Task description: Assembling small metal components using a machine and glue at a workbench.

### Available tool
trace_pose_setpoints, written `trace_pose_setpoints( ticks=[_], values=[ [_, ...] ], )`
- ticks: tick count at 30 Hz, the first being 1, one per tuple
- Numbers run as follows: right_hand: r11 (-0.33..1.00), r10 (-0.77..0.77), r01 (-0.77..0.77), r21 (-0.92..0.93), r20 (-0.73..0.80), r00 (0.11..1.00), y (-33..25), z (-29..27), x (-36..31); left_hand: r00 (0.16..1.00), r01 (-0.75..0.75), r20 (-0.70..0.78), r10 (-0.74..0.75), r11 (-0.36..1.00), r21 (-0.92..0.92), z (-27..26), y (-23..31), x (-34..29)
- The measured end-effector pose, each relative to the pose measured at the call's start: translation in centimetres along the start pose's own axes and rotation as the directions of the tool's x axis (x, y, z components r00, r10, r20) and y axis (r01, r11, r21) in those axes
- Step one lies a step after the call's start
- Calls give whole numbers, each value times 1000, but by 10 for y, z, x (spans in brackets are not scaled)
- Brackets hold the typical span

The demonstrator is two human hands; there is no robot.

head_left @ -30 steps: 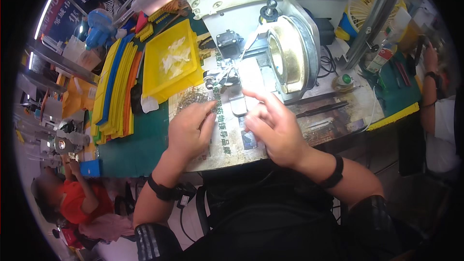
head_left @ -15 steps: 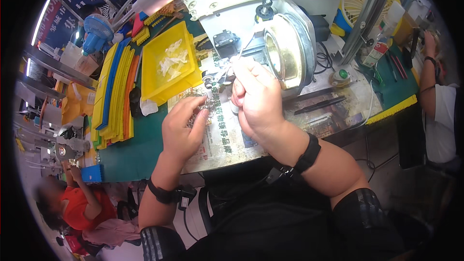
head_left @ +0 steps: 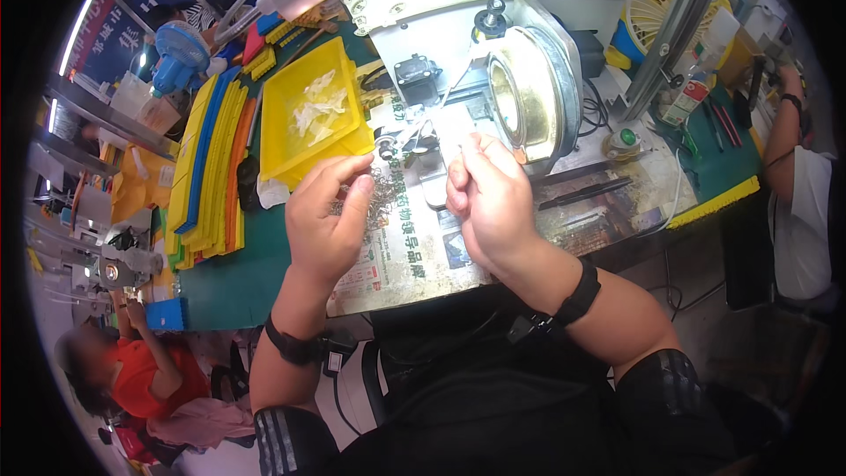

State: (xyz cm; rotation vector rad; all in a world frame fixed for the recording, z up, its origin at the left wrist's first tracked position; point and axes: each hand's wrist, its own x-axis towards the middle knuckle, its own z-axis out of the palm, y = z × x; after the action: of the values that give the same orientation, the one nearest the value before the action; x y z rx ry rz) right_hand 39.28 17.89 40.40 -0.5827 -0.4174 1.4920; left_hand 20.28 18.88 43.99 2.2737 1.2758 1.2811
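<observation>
My left hand (head_left: 322, 219) hovers over or rests by a pile of small wiry metal pieces (head_left: 381, 198), its thumb and forefinger apart and nothing visible between them. To its right, my right hand (head_left: 495, 198) is closed in a pinch at the front of the machine (head_left: 476, 9). Whatever its fingertips hold is too small and glare-washed to name. Just beyond the hands stands a metal fixture (head_left: 416, 139) with shiny parts. A round brass-coloured ring housing (head_left: 520, 97) sits right behind my right hand.
A yellow tray (head_left: 280, 154) with crumpled white pieces lies beyond my left hand. Left of it stand stacked yellow, blue and orange trays (head_left: 207, 163). A black pen-like tool (head_left: 586, 194) lies on the right. Other people sit at both sides.
My right hand has drawn back from the metal fixture, toward me and to the right, still pinched. My left hand has shifted slightly left and stays by the pile.
</observation>
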Motion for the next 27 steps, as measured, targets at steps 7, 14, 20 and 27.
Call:
trace_pose_setpoints(
  ticks=[7,14,20,27],
  values=[
    [980,-81,106,-170,147,986,-10,26,-1,996,-78,-45,77,997,-25,8,12,18],
    [992,-116,119,-50,57,992,-3,32,14,983,-182,-26,182,983,25,28,14,43],
    [981,-181,185,-61,66,981,6,22,14,998,-65,-33,62,991,-114,32,6,43],
    [984,-166,168,-56,42,985,6,13,5,999,-50,-22,48,993,-105,33,5,44]
  ],
)
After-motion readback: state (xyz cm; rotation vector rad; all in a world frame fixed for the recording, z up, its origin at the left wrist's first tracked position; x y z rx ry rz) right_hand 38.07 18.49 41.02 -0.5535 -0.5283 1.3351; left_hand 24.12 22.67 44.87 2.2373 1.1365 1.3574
